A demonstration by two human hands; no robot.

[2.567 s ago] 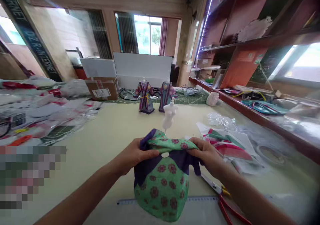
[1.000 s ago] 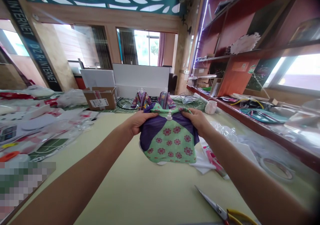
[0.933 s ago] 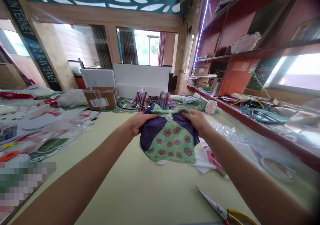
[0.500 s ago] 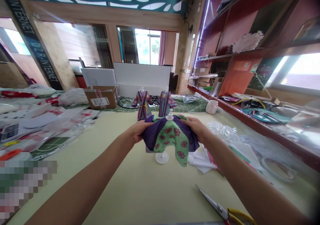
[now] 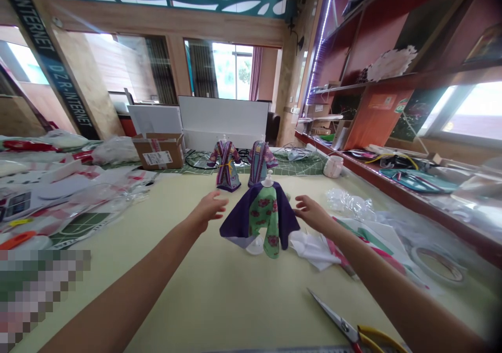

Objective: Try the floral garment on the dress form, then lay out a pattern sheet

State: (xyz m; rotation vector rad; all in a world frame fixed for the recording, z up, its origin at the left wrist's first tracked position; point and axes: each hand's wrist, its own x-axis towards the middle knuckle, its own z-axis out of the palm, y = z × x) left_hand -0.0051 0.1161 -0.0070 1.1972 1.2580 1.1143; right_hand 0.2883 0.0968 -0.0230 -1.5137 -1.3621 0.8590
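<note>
Item: purple and green rose-print cloth robe (image 5: 261,219), draped on white plastic miniature dress form (image 5: 267,180), on cream bench (image 5: 196,300). We record left hand (image 5: 209,209) and right hand (image 5: 309,209): both grips open, empty, just beside the robe, letting the drape hang undisturbed.

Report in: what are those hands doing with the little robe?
Left hand, right hand open, beside purple-and-green miniature robe on white dress form. Scissors lying front right.

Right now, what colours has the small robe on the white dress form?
The robe is purple outside, green with red flowers inside; head view.
</note>
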